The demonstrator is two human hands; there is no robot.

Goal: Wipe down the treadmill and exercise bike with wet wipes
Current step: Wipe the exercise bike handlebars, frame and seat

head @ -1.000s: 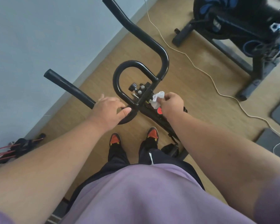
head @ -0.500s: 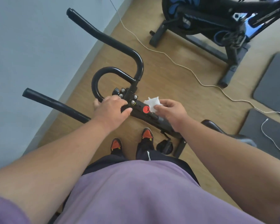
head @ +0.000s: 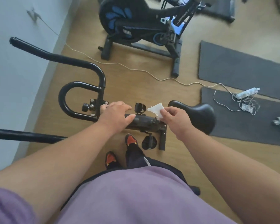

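A black exercise bike stands right below me, with looped handlebars on the left and its black saddle on the right. My left hand rests on the frame just behind the handlebar clamp, thumb curled round the bar. My right hand pinches a crumpled white wet wipe against the frame's rear end, close to the saddle. Two pedals show beside the frame.
A second black-and-blue exercise bike stands at the top centre. A white cable crosses the wooden floor to a power strip. Grey mats lie on the right, a wall on the left. My feet are under the frame.
My right hand has slid the wipe along the frame from the handlebar clamp toward the saddle. My left hand has shifted from the handlebar loop onto the frame. The view has swung right.
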